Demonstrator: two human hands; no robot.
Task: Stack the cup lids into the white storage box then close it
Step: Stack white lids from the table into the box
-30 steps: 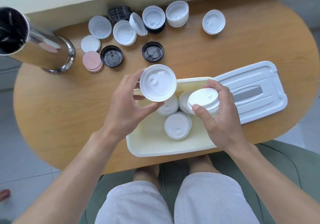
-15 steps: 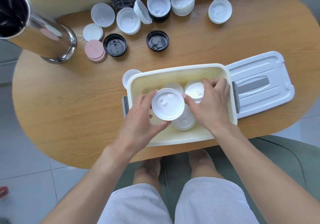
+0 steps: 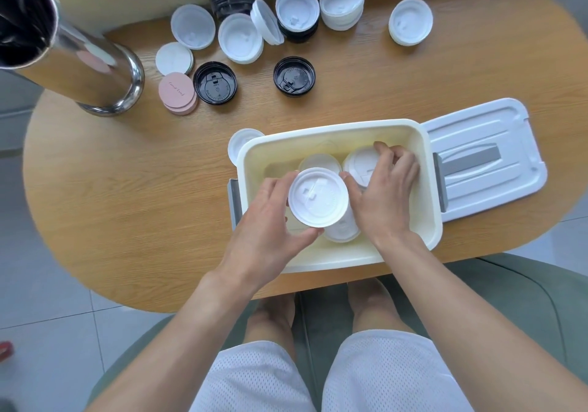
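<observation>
now | left hand (image 3: 264,230) still grips lid (image 3: 318,198) | right hand (image 3: 385,195) fingers still on boxed lid (image 3: 361,163)

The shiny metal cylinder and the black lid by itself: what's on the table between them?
In the head view, a pink lid stack and another black lid lie between the metal cylinder and the lone black lid.

**Both hands lowered into the box, each on a lid**

Both bare forearms are extended forward from the bottom of the view. The left hand (image 3: 270,220) is held palm-inward, and a lid (image 3: 318,198) is gripped at its rim between curled fingers and thumb, above the box (image 3: 426,220). The right hand (image 3: 385,195) is reached deeper, palm down, its fingertips (image 3: 381,150) curled over the edge of a lid stack (image 3: 361,163).
</observation>
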